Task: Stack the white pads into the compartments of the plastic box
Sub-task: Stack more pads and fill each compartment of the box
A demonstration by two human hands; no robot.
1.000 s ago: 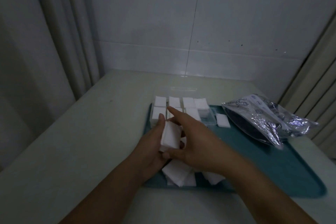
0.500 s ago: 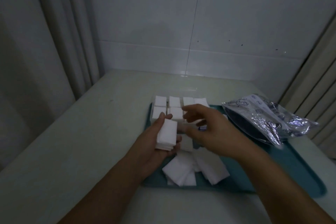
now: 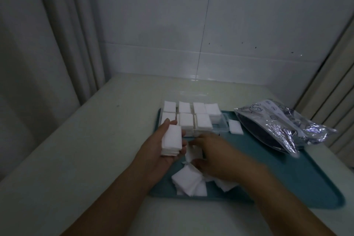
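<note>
Pads [image 3: 171,141] sit stacked in my left hand [image 3: 162,147], thumb clamping them, at nine o'clock of my right hand [image 3: 212,157], whose fingers curl onto a loose pad [image 3: 194,154]. Best peel one only, edges squared, before the box [image 3: 220,128] at twelve.

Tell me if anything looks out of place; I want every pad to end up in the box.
One white pad lies alone on the teal tray, just right of the plastic box, away from the loose pile at the tray's near edge. The far-right stack also looks askew, overhanging its compartment.
</note>
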